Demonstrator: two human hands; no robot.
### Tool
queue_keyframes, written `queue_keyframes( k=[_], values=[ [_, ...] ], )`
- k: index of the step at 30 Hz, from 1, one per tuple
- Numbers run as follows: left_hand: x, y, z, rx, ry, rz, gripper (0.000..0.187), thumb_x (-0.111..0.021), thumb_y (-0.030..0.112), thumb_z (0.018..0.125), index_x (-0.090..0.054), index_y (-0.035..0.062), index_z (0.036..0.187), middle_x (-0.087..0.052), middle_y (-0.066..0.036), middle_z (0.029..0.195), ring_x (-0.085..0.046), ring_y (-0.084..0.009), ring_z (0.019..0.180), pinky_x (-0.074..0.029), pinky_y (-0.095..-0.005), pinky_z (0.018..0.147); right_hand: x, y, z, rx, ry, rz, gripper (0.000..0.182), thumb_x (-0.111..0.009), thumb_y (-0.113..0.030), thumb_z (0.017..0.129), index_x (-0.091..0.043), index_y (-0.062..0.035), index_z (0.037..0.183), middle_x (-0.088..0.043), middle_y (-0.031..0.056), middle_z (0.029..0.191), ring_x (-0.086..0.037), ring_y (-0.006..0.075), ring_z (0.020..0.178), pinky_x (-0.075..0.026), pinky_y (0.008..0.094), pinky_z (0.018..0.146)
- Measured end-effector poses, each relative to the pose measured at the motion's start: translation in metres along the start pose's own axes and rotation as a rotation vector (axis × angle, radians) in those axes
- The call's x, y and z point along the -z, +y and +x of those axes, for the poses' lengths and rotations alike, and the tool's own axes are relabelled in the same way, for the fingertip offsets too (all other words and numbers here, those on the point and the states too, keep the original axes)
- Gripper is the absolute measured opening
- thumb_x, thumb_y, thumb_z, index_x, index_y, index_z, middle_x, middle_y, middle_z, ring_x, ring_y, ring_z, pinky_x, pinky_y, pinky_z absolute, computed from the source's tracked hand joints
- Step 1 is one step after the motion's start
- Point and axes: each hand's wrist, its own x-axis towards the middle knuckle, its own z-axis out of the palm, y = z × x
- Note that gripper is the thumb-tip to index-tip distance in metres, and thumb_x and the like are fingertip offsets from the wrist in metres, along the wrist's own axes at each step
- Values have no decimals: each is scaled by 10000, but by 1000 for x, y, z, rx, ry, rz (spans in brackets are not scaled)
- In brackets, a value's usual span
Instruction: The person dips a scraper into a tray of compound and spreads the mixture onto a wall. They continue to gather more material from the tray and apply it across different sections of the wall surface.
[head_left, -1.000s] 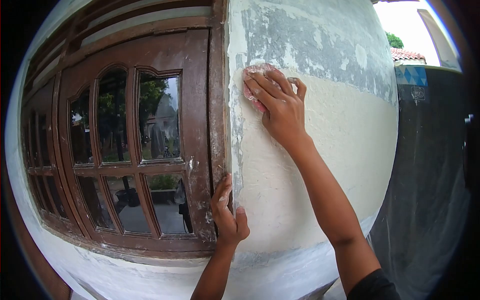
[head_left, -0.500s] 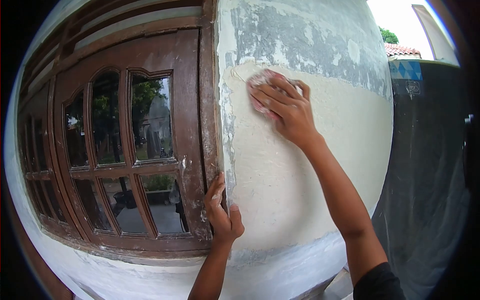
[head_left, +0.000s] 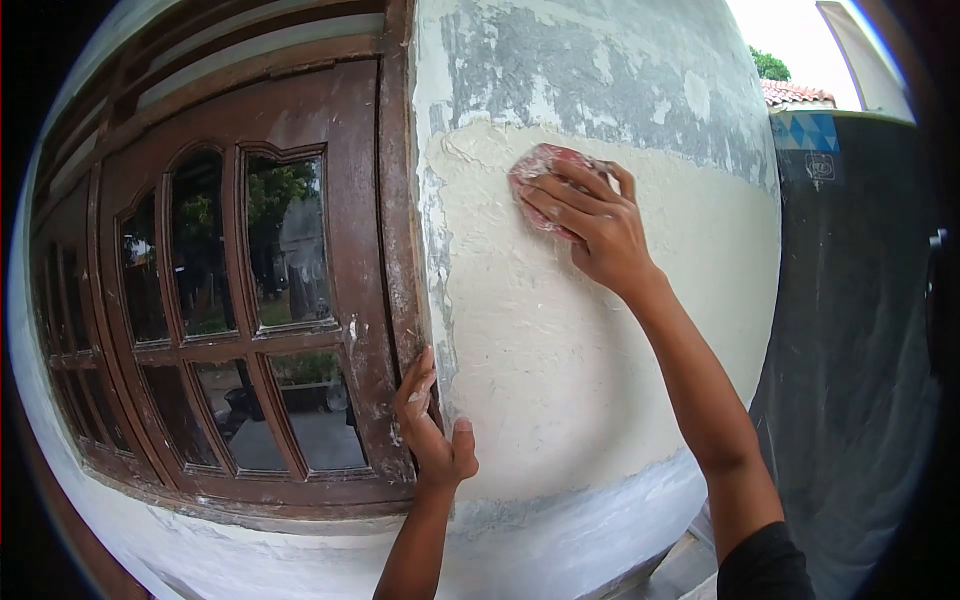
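My right hand (head_left: 590,215) presses a reddish sanding pad (head_left: 537,163) flat against the cream putty patch (head_left: 560,340) on the wall, near the patch's upper edge. The fingers cover most of the pad. Lower down, my left hand (head_left: 430,425) grips the corner where the wall meets the brown wooden window frame (head_left: 385,250), its fingers on the frame side and the thumb on the putty.
Grey bare plaster (head_left: 590,70) lies above the putty and a whitish band (head_left: 560,520) below it. The window (head_left: 230,310) has several arched glass panes. A dark wall (head_left: 850,330) with a blue diamond pattern stands at the right.
My right hand has slid the pad to the right and slightly down along the top of the putty. The view has shifted, so the window frame sits further left.
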Motion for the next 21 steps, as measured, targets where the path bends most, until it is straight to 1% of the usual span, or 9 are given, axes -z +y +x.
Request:
queue_keyframes(
  k=[1,3,7,9,11,13,16,19,21],
  values=[
    [0,-1,1,-3,-11,16,518,-489,269,1023,-368,-79,1387,-448,-369,1456,-452,-453,1393,-376,-521,1171,-2,-1,4,1,5,1,487,-758,-97,850,-729,-340,1271,-716,-108,1311,-602,148,1305,-362,475,1127],
    [-2,-3,-1,-6,6,-15,518,-490,265,1022,-368,-81,1387,-446,-367,1455,-449,-453,1397,-376,-522,1174,-7,-11,22,31,172,33,481,-759,-105,855,-731,-343,1272,-714,-108,1314,-593,142,1316,-359,463,1127],
    [1,-2,0,-18,-11,1,521,-490,260,1020,-364,-86,1389,-434,-365,1455,-444,-453,1405,-371,-527,1180,-20,-32,58,83,58,55,497,-743,-89,867,-722,-341,1295,-723,-106,1298,-582,149,1328,-337,455,1147],
    [1,-3,0,-17,-18,5,519,-488,260,1020,-365,-84,1388,-429,-364,1459,-444,-454,1405,-372,-528,1179,-23,-24,42,62,43,115,514,-748,-80,860,-718,-339,1303,-727,-99,1291,-583,154,1325,-336,457,1150],
    [2,-1,-2,-14,-17,6,517,-486,261,1021,-367,-83,1388,-425,-364,1463,-444,-455,1404,-373,-529,1178,-13,-15,14,21,6,33,525,-764,-85,847,-717,-336,1305,-729,-96,1287,-591,153,1315,-338,454,1149],
    [3,1,-1,4,-50,70,515,-489,269,1024,-373,-77,1387,-419,-361,1469,-447,-457,1402,-376,-531,1175,-8,-11,4,19,18,17,531,-775,-91,836,-718,-334,1304,-729,-97,1287,-601,152,1303,-342,452,1142],
    [-2,-2,-3,6,8,-5,511,-493,269,1022,-379,-77,1381,-421,-359,1469,-445,-456,1402,-379,-532,1172,-13,-14,16,-11,174,38,533,-754,-45,837,-723,-313,1296,-719,-102,1304,-604,156,1298,-351,459,1128],
    [-1,-3,-4,14,6,-31,517,-495,270,1021,-370,-73,1387,-420,-358,1470,-443,-455,1403,-373,-531,1176,-22,-24,46,20,98,25,539,-736,-11,829,-729,-291,1290,-707,-98,1327,-599,165,1304,-351,461,1129],
    [-2,-3,-4,12,3,-30,517,-491,269,1023,-367,-72,1391,-419,-357,1470,-442,-453,1407,-370,-530,1178,-24,-19,35,-18,90,57,550,-722,13,820,-732,-278,1287,-700,-86,1343,-587,169,1323,-348,463,1131]
  ],
)
